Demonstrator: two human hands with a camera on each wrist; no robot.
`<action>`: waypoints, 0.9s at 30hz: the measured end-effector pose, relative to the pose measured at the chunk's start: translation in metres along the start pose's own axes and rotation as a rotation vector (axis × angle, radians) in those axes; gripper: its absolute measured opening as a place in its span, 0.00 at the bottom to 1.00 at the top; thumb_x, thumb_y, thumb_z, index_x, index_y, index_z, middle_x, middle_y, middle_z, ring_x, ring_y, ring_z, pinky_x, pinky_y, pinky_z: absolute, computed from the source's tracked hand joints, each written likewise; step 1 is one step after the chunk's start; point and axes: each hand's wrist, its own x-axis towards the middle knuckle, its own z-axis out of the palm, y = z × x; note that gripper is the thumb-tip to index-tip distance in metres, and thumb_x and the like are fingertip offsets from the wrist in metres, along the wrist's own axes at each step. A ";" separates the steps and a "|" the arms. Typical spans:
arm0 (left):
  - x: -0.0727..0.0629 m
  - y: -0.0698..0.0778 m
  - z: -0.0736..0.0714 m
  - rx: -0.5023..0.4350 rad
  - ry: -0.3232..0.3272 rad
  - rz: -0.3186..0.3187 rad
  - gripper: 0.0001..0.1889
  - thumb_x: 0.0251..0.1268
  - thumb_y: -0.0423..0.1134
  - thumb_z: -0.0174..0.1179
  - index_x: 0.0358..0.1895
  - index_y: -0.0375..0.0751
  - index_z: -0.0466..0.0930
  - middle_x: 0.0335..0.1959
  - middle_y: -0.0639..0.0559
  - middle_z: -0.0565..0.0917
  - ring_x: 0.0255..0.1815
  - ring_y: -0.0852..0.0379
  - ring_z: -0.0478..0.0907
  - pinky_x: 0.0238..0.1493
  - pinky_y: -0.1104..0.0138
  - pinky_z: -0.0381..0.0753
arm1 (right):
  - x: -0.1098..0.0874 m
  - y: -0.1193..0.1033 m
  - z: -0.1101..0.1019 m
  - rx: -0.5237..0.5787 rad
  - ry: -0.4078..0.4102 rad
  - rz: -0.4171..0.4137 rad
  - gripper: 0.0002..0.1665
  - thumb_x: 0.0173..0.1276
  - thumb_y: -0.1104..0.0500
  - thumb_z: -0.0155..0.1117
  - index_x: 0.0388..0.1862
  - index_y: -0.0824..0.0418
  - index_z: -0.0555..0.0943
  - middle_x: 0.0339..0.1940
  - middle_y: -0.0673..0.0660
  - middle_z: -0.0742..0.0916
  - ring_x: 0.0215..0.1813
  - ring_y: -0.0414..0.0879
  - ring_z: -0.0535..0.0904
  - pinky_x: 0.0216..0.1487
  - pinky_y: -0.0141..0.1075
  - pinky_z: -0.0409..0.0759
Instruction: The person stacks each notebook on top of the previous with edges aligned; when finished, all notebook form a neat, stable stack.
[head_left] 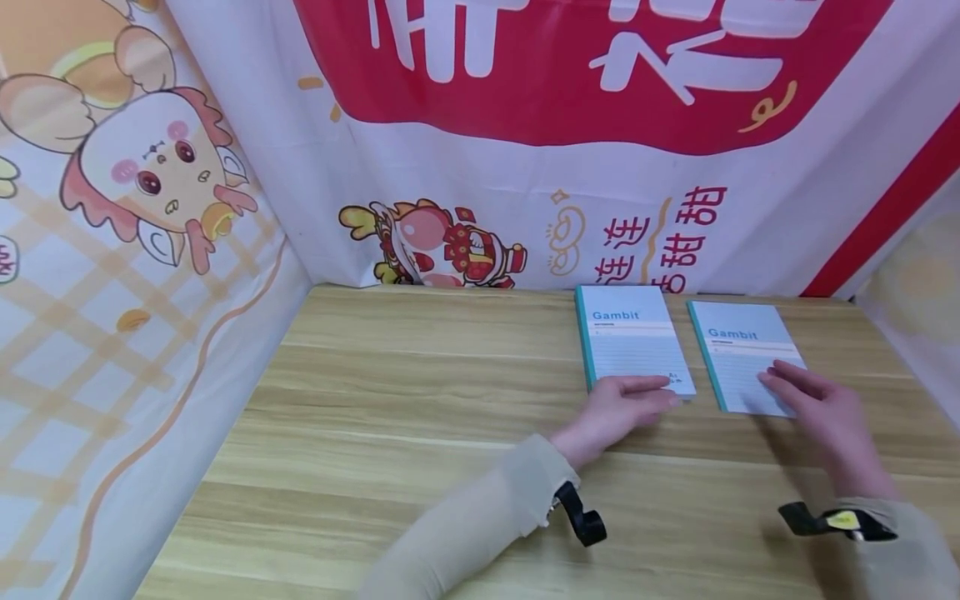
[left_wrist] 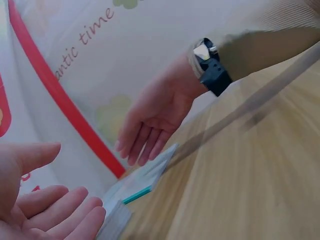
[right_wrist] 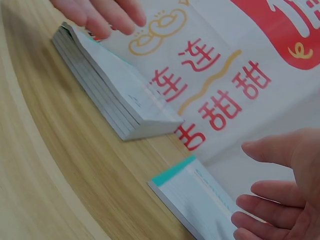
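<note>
A stack of several pale blue notebooks (head_left: 626, 346) with teal spines lies near the back of the table, "Gambit" printed on the top cover. The right wrist view shows the layered page edges of the stack (right_wrist: 112, 102). Just right of it is a single thin notebook (head_left: 738, 354) of the same kind. My left hand (head_left: 617, 410) is at the stack's front edge, fingers loosely extended over the near corner; contact is unclear. Over the single notebook's right front side hovers my right hand (head_left: 832, 417), relaxed and holding nothing, as the left wrist view shows.
The notebooks lie on a wood-grain table (head_left: 420, 392). A printed cloth (head_left: 480, 175) with red characters hangs right behind its back edge. Patterned cloth (head_left: 135, 350) also covers the left side. Black straps with small devices (head_left: 581, 512) are on both wrists.
</note>
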 end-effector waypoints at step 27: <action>0.036 -0.048 0.081 -0.014 0.062 -0.081 0.30 0.64 0.43 0.71 0.69 0.44 0.75 0.60 0.60 0.82 0.58 0.65 0.78 0.58 0.69 0.79 | 0.011 0.028 -0.024 0.032 0.167 0.145 0.59 0.70 0.28 0.57 0.84 0.58 0.45 0.82 0.69 0.53 0.78 0.70 0.50 0.72 0.69 0.56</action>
